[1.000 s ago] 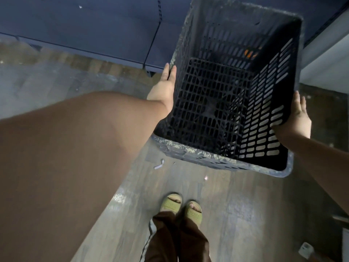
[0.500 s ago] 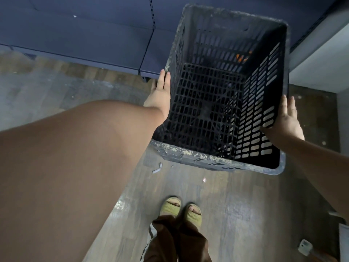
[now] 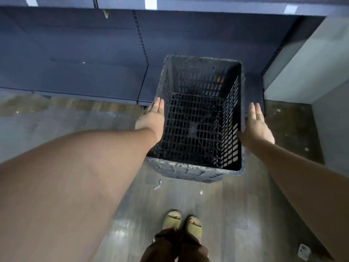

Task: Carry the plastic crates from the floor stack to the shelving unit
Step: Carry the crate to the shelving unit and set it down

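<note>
Black slotted plastic crate (image 3: 198, 125), open top up, held between two flat palms. Left hand (image 3: 153, 118) pressed against crate's left wall, fingers (image 3: 158, 104) straight and together, curled round nothing. Right hand (image 3: 255, 125) at crate's right wall, fingers straight, slightly spread; contact looks light, cannot tell if fully touching. Crate's far end sits over the front edge of the dark blue shelving unit (image 3: 85, 78), near end over the floor (image 3: 56, 118). Below crate: paper scrap (image 3: 157, 185) on floor, then two feet in green sandals (image 3: 182, 222).
</note>
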